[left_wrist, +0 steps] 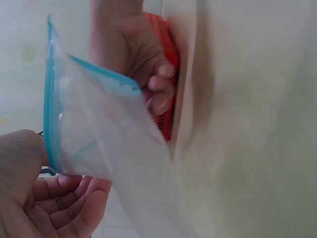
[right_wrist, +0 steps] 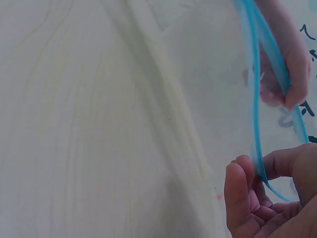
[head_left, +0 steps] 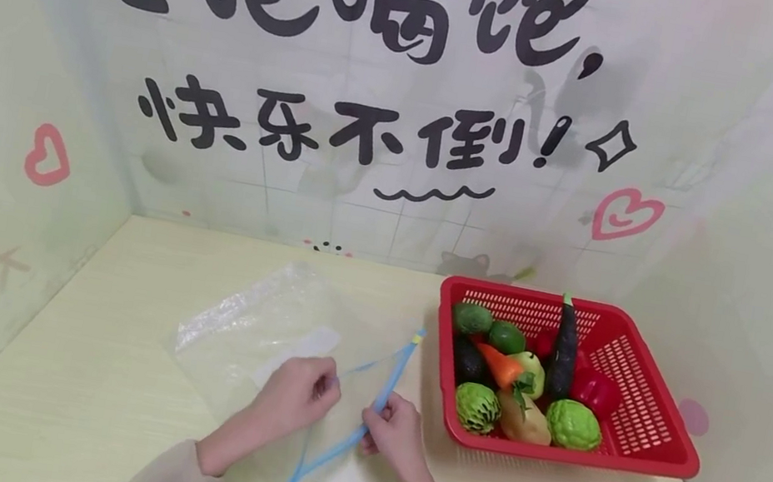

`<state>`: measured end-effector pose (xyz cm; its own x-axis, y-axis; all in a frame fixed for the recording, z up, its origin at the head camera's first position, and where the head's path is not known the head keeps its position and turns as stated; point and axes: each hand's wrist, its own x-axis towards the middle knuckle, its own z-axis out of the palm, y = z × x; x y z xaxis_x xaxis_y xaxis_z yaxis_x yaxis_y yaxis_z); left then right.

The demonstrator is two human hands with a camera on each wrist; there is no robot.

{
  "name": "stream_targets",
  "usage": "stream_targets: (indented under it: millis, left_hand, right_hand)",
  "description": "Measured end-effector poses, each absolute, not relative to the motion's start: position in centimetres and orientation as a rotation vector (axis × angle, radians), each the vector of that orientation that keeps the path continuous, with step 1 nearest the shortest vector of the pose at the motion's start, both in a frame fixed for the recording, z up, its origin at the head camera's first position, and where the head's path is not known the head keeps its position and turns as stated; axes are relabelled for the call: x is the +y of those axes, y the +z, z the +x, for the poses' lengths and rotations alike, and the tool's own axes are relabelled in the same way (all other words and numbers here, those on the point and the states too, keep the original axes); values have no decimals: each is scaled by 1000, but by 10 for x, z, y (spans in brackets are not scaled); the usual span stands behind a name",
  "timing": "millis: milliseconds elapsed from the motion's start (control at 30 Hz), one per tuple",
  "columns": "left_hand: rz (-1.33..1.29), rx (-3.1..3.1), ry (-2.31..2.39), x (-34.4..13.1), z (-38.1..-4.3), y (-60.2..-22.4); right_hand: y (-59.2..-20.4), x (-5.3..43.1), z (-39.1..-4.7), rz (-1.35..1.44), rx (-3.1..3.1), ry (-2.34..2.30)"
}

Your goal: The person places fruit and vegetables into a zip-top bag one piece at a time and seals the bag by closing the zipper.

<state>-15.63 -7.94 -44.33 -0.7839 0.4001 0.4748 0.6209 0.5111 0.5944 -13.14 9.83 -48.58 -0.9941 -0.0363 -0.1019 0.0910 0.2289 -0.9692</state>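
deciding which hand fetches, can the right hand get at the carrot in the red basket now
Probably yes, after releasing the clear bag, whose blue edge the right hand pinches: the red basket beside that hand is open-topped, and nothing covers the carrot.

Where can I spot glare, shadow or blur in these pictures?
Head view: white glare on the crinkled clear plastic bag; left wrist view: dim, with the red basket behind looking soft; right wrist view: dim too, a soft shadow low on the pale table.
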Motion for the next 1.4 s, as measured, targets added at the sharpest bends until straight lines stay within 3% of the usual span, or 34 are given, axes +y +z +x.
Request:
stream_targets:
  millis: [267,500,900,1133,1400]
  left_hand:
    - [-618,-2314,-931,-118,-189,-396]
    - [-447,-2302,-922,-143,-192,-378]
    - [-716,-2363,-995,-128,-187,-387]
    - [-848,-2278,-964,-110,-186,-399]
    - [-786,-2190,-969,-107,-189,-402]
  right_hand:
    - [-487,100,-136,53,2384,-1829]
    - [-482,98,-138,64,2313,-1842]
    - [-476,86,-140,54,2298,-2021]
    - [-451,80,-137,10,2287,-2080]
    - [-426,114,-128,-366,2853,-1922]
